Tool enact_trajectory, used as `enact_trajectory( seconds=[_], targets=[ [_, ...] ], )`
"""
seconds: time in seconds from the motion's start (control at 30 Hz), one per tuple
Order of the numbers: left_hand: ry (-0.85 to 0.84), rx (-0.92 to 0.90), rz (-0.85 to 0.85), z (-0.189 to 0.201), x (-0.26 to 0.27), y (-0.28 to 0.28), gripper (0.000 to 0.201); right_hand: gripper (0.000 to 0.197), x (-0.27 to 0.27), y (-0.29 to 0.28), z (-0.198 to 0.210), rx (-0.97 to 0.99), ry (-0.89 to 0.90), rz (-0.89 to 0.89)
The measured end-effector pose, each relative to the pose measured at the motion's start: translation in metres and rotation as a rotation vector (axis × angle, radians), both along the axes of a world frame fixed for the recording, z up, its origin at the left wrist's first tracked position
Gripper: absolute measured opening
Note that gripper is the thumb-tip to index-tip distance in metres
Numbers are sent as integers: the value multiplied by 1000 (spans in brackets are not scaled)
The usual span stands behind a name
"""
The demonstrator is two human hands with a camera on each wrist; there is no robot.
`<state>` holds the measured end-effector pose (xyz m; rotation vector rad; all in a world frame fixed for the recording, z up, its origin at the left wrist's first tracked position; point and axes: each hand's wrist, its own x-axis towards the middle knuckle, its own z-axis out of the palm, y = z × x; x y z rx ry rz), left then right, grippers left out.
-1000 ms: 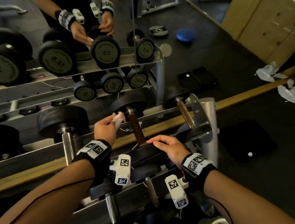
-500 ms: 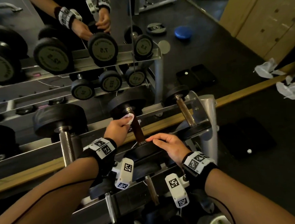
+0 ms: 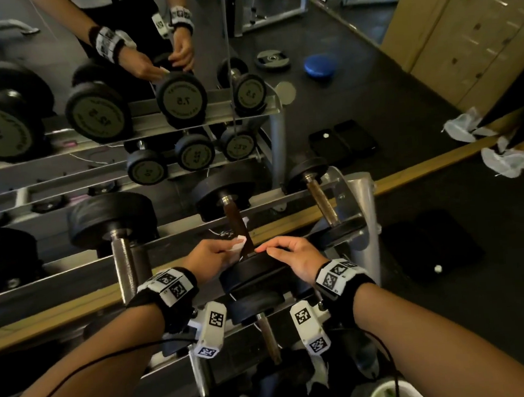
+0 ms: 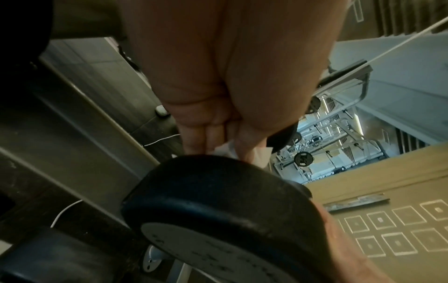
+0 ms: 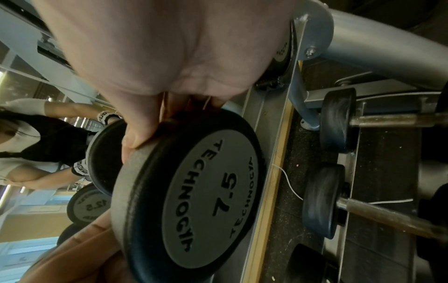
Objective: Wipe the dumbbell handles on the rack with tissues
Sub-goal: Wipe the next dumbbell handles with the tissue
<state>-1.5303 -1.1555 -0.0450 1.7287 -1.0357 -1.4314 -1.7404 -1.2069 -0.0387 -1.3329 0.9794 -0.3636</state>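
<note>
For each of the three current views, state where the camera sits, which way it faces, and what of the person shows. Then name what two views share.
Head: worn on the head, facing forward and down at the dumbbell rack; both forearms, left hand with tissue, right hand.
Left wrist: looks along the palm at fingers pinching the tissue.
Right wrist: looks along the palm toward the 7.5 dumbbell.
Shared: both wrist views show that dumbbell's near weight.

Gym, weights area — tiered steel rack (image 3: 356, 197) loaded with black rubber dumbbells (image 3: 111, 216); wall mirror (image 3: 56, 73) behind rack; loose weight plate (image 3: 271, 60) on dark rubber floor (image 3: 495, 274); cable machines reflected.
</note>
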Motion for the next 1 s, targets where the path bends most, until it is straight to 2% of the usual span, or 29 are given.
enact_trajectory(
  seconds=[0.1, 0.17, 0.23, 0.3, 0.43, 0.57, 0.63, 0.77, 0.83, 0.93, 1.0],
  targets=[
    [56, 105, 35, 11, 2, 0, 24, 21, 0, -3, 9, -74, 39, 58],
    [16, 145, 18, 19, 6, 0, 24, 24, 0, -8, 14, -97, 67, 108],
    [1, 148, 39, 30, 6, -3, 24, 25, -2, -15, 20, -90, 101, 182],
    [47, 103, 130, 48, 0, -8, 30, 24, -6, -27, 28, -104, 137, 231],
    [146, -32, 306, 82, -36, -32, 28, 24, -31, -66, 49, -137, 88, 193],
    [306, -49, 338, 101, -97, -63, 25, 36, -67, -109, 63, -36, 1, 125],
    [385, -38, 353, 103, -126, -80, 22, 37, -84, -125, 64, 48, -39, 121],
    [457, 17, 372, 94, -168, -105, 21, 19, -113, -147, 54, 168, -66, 86],
    [436, 25, 403, 87, -181, -115, 20, 18, -122, -154, 47, 210, -90, 52],
    [366, 44, 421, 76, -191, -124, 18, 19, -132, -167, 39, 155, -35, 24],
    [302, 54, 418, 71, -193, -128, 15, 11, -135, -173, 35, 146, -10, 17]
  ],
)
